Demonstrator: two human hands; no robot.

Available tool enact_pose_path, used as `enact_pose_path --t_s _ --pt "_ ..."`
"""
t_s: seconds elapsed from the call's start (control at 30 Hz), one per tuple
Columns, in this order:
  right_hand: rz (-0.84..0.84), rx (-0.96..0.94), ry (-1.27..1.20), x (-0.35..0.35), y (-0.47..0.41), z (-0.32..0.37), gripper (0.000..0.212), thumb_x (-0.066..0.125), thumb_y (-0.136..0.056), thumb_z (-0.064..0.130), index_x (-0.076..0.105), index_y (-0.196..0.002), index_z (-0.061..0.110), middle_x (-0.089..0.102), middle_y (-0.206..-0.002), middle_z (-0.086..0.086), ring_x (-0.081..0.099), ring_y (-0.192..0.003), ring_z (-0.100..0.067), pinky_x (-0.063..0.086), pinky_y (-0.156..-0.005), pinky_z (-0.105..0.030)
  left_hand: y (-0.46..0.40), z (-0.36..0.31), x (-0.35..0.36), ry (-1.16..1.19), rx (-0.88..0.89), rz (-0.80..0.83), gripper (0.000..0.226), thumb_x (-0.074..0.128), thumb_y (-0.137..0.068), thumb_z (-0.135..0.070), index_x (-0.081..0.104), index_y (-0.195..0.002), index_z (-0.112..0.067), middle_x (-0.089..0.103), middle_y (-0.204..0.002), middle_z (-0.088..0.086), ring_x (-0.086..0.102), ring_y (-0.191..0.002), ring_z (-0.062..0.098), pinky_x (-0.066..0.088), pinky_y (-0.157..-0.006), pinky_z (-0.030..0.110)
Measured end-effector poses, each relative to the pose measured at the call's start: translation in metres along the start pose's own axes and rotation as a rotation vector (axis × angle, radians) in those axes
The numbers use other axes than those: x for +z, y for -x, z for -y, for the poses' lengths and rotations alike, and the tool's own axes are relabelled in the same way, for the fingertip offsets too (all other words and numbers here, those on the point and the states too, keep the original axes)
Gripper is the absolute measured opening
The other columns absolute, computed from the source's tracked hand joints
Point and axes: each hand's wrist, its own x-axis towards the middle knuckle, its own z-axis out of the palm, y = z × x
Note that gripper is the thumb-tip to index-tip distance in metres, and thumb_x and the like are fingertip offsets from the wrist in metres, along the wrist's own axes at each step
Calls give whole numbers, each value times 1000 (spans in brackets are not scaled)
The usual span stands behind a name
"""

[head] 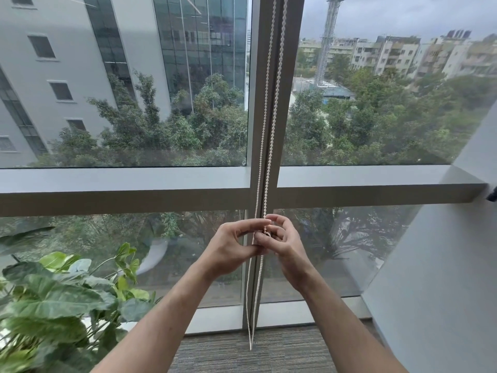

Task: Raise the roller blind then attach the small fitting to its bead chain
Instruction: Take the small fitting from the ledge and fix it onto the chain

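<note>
A person stands at a tall window, arms stretched forward, both hands meeting at a bead chain (269,109) that hangs in a long white loop in front of the grey window frame (265,179). The chain runs down from beyond the top of the view as two strands side by side, passes through the hands, and ends in a narrow loop just above the carpet (269,354). No blind fabric shows across the glass, so the blind appears already raised.

The left hand (233,246) has its fingers curled, thumb and forefinger pinching one strand. The right hand (282,239) is curled too, fingertips closed on the chain and on a small fitting (266,233), of which only a dark speck shows between the fingers; its shape cannot be made out.

The chain is made of tiny round beads on a thin cord, smooth and pale. It looks very light and limp, likely to swing and slip through a loose hold, so pinching it between two beads, close beside the fitting, should steady it best. The fitting seems tiny and easily dropped, best held by fingertips.

At lower left, a plant (53,300) spreads broad, glossy green leaves. Outside stand buildings and dense trees under a grey sky.
</note>
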Motion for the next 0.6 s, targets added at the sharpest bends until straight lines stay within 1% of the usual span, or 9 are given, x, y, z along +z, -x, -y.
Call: enact_pose_path --t_s 0.07,0.13,0.17,0.27,0.33,0.4,0.47,0.53,0.6 --pt "-21 -22 24 -2 1 -4 71 86 -65 34 53 -127 21 67 -117 -11 70 -105 -11 54 -83 -23 1 0 -1 36 -2 14 52 78 -78 -1 70 -118 -34 76 -114 -4 68 -113 14 51 -100 30" --pt "-20 -30 43 -5 2 -10 73 88 -67 34 51 -128 24 67 -118 -10 69 -108 -11 54 -85 -22 3 2 -1 87 -18 2 42 71 -83 0 70 -118 -23 76 -113 3 69 -112 20 51 -100 34" --pt "-19 -33 65 -7 2 -13 74 89 -66 35 50 -129 27 66 -119 -10 69 -109 -13 54 -86 -22 4 2 -1 116 -33 -23 38 69 -84 1 71 -117 -19 76 -111 6 70 -109 20 52 -98 34" --pt "-30 -45 165 -12 4 -24 75 92 -63 39 51 -126 36 64 -121 -12 66 -113 -20 55 -95 -30 4 5 0 228 -86 -137 34 66 -87 11 74 -110 -12 78 -101 9 74 -94 16 55 -84 24" --pt "-38 -50 234 -15 5 -35 77 93 -61 40 52 -125 38 64 -120 -10 64 -114 -23 52 -103 -38 3 8 2 259 -96 -198 32 68 -85 12 75 -107 -11 79 -95 8 74 -85 16 56 -78 22" --pt "-52 -38 274 -14 9 -46 77 94 -59 43 53 -125 38 63 -117 -7 63 -114 -24 49 -106 -44 7 10 2 255 -93 -242 34 72 -83 9 77 -100 -20 79 -91 7 74 -82 20 58 -76 26" --pt "-67 -14 294 -11 15 -58 78 94 -56 47 54 -122 41 63 -116 -5 62 -114 -23 49 -106 -46 15 15 3 237 -83 -270 34 74 -82 7 75 -92 -25 77 -91 9 74 -83 26 59 -75 33" --pt "-85 9 312 -7 22 -70 78 94 -53 51 55 -120 45 63 -116 -2 62 -114 -22 49 -105 -46 25 21 4 211 -77 -291 30 75 -81 7 67 -91 -21 76 -91 11 74 -84 27 61 -74 39" --pt "-96 36 330 -8 26 -81 77 94 -51 54 56 -117 48 63 -117 0 61 -115 -20 49 -105 -46 30 27 9 163 -85 -297 31 76 -80 6 60 -92 -17 75 -89 8 73 -84 24 61 -76 43"
